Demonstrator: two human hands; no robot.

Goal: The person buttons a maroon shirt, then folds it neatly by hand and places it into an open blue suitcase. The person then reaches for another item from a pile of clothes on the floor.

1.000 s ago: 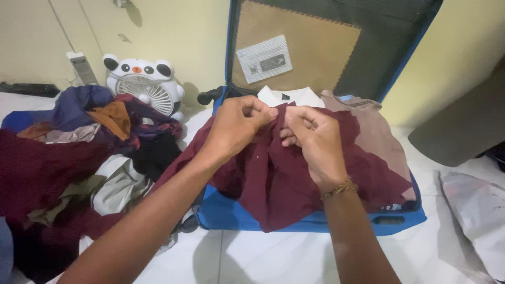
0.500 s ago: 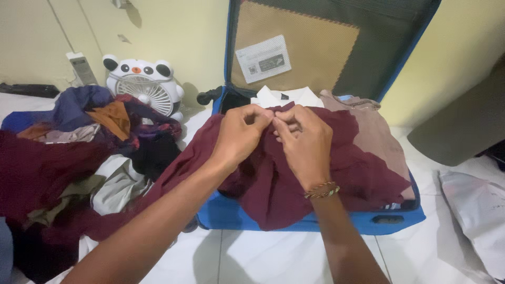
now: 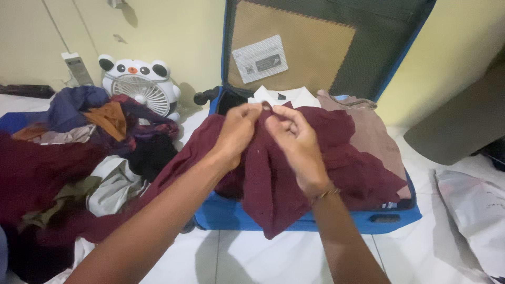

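A maroon garment (image 3: 294, 173) lies draped over an open blue suitcase (image 3: 315, 221), hanging past its front edge. My left hand (image 3: 238, 131) and my right hand (image 3: 297, 142) pinch the garment's top edge close together, fingertips nearly touching above the case. A thin bracelet circles my right wrist. Under the maroon cloth lie a white folded shirt (image 3: 284, 96) and a dusty pink garment (image 3: 376, 137). The suitcase lid (image 3: 315, 42) stands upright against the wall.
A heap of mixed clothes (image 3: 79, 158) covers the floor at left. A white panda-shaped fan (image 3: 139, 87) stands behind it near the wall. White plastic bags (image 3: 473, 210) lie at right on the white tiled floor, beside a dark grey object (image 3: 463, 121).
Both hands have lifted slightly and moved toward the far side of the suitcase, still pinching the maroon garment's edge together.
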